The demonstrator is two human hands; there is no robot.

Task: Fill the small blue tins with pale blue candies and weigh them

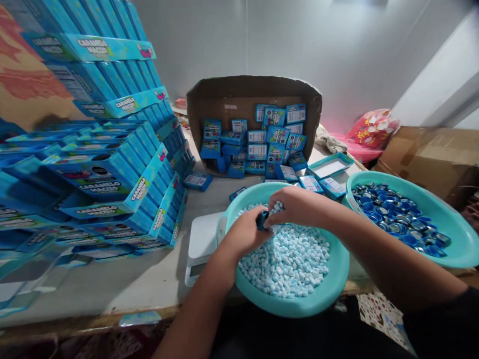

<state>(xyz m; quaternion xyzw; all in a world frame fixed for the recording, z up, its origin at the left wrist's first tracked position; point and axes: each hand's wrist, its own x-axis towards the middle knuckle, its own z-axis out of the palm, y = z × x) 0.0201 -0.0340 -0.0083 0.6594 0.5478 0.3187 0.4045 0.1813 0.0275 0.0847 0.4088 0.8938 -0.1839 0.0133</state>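
A turquoise basin (294, 309) full of small pale blue and white candies (288, 259) stands in front of me. Over the candies, my left hand (249, 227) is closed around a small dark blue tin (263, 220), its opening turned toward my other hand. My right hand (286, 204) is closed at the tin's mouth, with pale candies (277, 206) showing between its fingers. Much of the tin is hidden by the fingers. At the right, another turquoise basin (454, 249) holds many blue and silver tin pieces (400, 219).
Stacked display trays of blue candy boxes (138, 194) rise at the left. Behind the basin, an open cardboard box (254, 89) contains many small blue boxes (277, 133). A white scale (204, 239) sits by the basin's left side. A brown carton (422, 154) stands at far right.
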